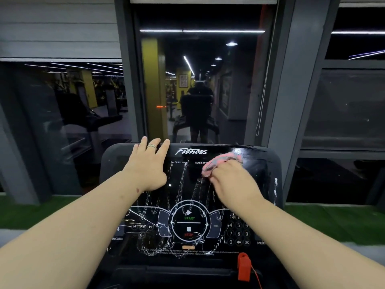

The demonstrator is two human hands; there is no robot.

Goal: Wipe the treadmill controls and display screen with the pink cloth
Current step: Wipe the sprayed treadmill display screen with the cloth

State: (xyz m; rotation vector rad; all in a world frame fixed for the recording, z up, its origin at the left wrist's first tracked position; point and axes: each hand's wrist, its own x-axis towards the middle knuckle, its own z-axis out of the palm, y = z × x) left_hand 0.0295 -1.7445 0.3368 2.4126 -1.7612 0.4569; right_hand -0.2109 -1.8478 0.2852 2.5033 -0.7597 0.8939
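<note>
The black treadmill console (258, 161) fills the lower middle of the view. White streaks of cleaner run in loops over its display screen (187, 178) and its controls (189, 226). My right hand (233, 182) presses a bunched pink cloth (220, 162) against the upper right part of the display. My left hand (149, 163) lies flat on the console's upper left, fingers spread and curled over the top edge, a ring on one finger. The area right of the cloth looks glossy.
A red safety key (243, 268) with a cord sits at the console's lower right. Straight ahead is a dark glass pane (198, 80) reflecting the gym and a person. A thin blind cord (261, 101) hangs at right. Green turf (333, 222) lies below the windows.
</note>
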